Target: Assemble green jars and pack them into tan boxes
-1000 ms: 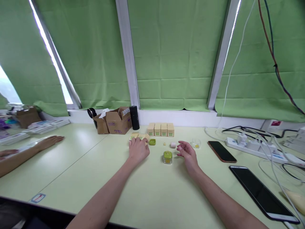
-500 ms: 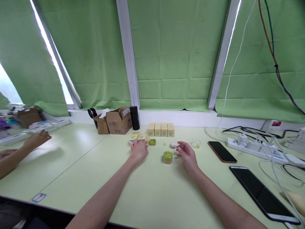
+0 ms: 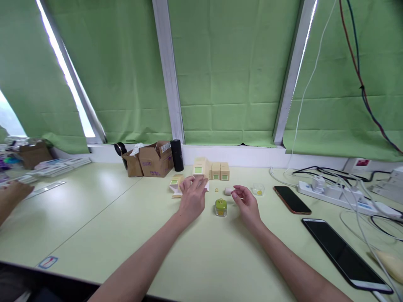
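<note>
My left hand (image 3: 192, 197) grips a small cream-coloured box (image 3: 199, 167) with a green label, raised off the table. The green dish-like piece is hidden by this hand or box. Another such box (image 3: 176, 181) lies to its left with flaps spread. My right hand (image 3: 247, 201) rests loosely curled, thumb and fingers apart, with its fingertips beside a small pale pink cylinder (image 3: 228, 191); whether they touch I cannot tell. Between my hands stands a small clear jar with a green lid (image 3: 221, 205). A tiny yellowish piece (image 3: 216, 190) lies behind it, and a clear dish (image 3: 258, 189) beyond my right hand.
More small boxes (image 3: 220, 171) stand in a row at the back. Brown cartons (image 3: 156, 161) and a black cylinder (image 3: 177, 156) are at the wall. Phones (image 3: 292, 199) and a cabled power strip (image 3: 333, 194) lie right. A co-worker's hand (image 3: 15, 193) is at far left.
My left hand has moved right with a box lifted and tilted in it, now covering the green piece. My right hand has barely moved. The co-worker's hand has shifted left.
</note>
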`<action>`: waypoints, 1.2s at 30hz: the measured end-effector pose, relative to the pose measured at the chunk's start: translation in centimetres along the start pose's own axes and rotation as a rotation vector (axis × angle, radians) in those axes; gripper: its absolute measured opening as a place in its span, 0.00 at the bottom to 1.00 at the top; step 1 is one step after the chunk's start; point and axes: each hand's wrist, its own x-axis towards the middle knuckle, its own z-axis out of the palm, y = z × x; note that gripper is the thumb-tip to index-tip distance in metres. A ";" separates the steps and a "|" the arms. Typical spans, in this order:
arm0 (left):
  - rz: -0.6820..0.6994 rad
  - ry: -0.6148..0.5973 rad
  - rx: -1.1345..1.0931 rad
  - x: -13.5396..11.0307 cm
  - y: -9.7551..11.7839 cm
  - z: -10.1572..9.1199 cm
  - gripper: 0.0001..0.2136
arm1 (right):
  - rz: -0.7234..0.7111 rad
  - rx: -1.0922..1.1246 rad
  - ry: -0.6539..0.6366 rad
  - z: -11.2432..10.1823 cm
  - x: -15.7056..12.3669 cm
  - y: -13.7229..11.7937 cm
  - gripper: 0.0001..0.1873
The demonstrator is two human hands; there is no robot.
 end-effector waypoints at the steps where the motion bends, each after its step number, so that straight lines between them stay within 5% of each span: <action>1: 0.052 0.001 -0.007 -0.2 0.4 0.0 0.19 | 0.000 -0.010 0.002 0.1 0.0 -0.2 0.27; 10: 0.450 -0.134 0.011 -1.8 2.5 0.7 0.28 | 0.035 0.011 -0.001 0.7 0.1 -1.0 0.34; 19: 0.524 -0.144 -0.067 -2.2 3.3 0.1 0.22 | -0.023 0.169 -0.074 1.0 -0.9 -1.7 0.29; 28: 0.256 0.202 -0.209 -2.1 2.8 0.0 0.08 | -0.130 0.145 -0.121 1.1 -1.8 -3.1 0.23; 36: 0.159 0.173 -0.340 -1.2 2.8 -0.1 0.28 | -0.392 -0.124 -0.154 1.2 -3.0 -3.3 0.27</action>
